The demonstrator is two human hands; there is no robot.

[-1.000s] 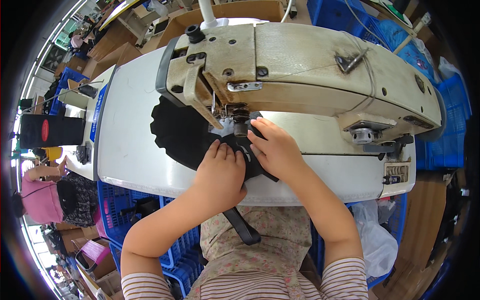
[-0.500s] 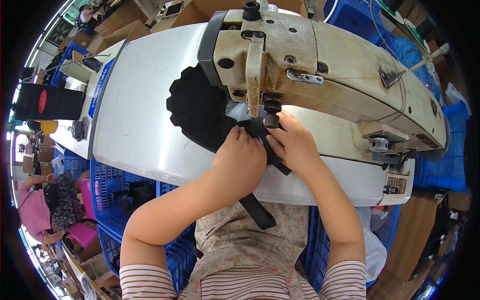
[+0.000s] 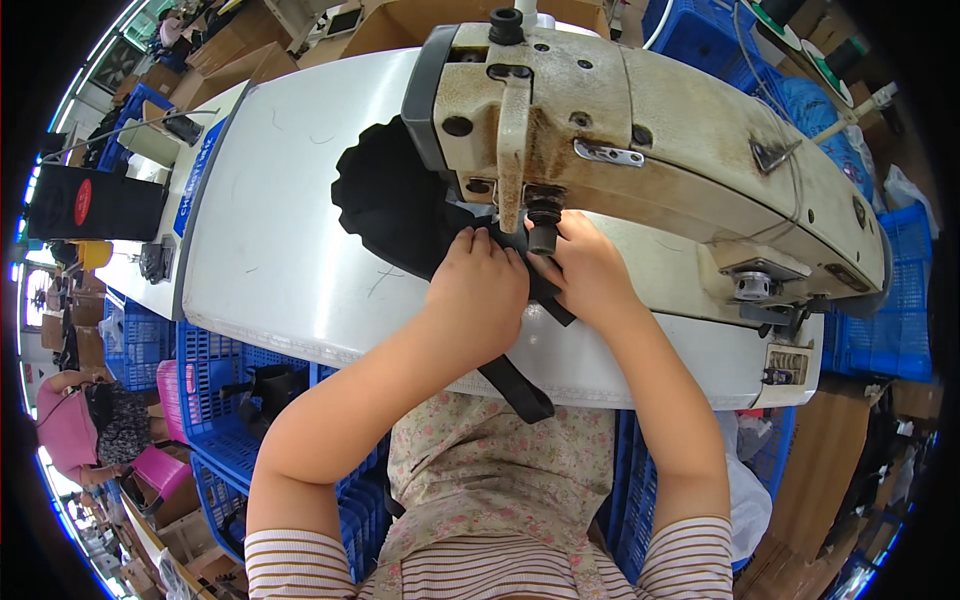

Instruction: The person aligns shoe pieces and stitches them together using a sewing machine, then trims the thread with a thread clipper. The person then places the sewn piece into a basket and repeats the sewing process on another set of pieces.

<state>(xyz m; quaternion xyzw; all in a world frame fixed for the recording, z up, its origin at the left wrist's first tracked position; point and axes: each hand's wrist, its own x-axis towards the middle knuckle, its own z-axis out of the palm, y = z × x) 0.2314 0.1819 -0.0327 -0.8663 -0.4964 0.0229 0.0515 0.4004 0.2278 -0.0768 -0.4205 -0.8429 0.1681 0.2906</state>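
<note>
Black cloth [image 3: 390, 205], under left grip [image 3: 478, 290], extending leftward

The left hand [image 3: 478, 300], right hand [image 3: 592, 272], black fabric [image 3: 388, 200] and its dangling strap [image 3: 518, 388] now lie slightly nearer the far side

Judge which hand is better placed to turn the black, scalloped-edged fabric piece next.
Likely the left hand: its fingers touch the black, scalloped-edged fabric piece nearer its broad part; the right hand sits farther right.

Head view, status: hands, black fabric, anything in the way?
Left hand on black fabric; right hand at its right side. Fabric on white tabletop, partly hidden by sewing machine. Black strap at tabletop's near edge.
</note>
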